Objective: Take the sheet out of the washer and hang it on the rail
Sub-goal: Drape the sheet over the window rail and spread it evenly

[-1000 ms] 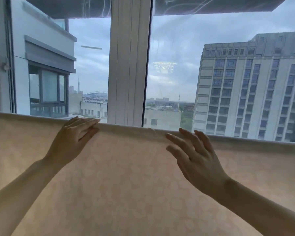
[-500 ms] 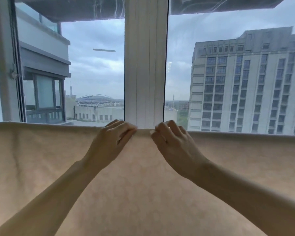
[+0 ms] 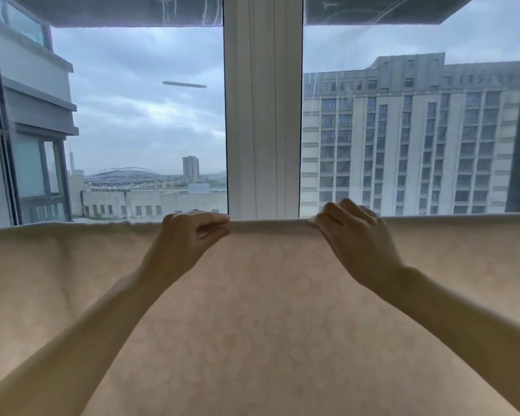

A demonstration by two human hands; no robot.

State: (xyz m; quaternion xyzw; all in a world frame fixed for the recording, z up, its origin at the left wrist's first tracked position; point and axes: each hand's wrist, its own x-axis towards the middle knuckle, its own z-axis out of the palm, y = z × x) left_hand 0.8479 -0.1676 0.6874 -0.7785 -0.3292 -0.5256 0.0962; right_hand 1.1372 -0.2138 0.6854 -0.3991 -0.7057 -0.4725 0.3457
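Sheet (image 3: 267,310) hangs draped, left hand (image 3: 189,237) and right hand (image 3: 356,240) pinching its top fold.

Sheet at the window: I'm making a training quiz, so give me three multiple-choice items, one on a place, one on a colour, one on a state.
1. Where does the window post stand?
A. Above the gap between the hands
B. Left of both
C. Right of both
2. What colour is the sheet?
A. Blue
B. Beige
C. Green
3. What is the left hand doing?
A. Hanging free
B. Lying flat
C. Pinching the sheet's top edge
Key: 1 A, the post rises between left hand and right hand; 2 B, the cloth is pale beige; 3 C, thumb and fingers close on the fold.
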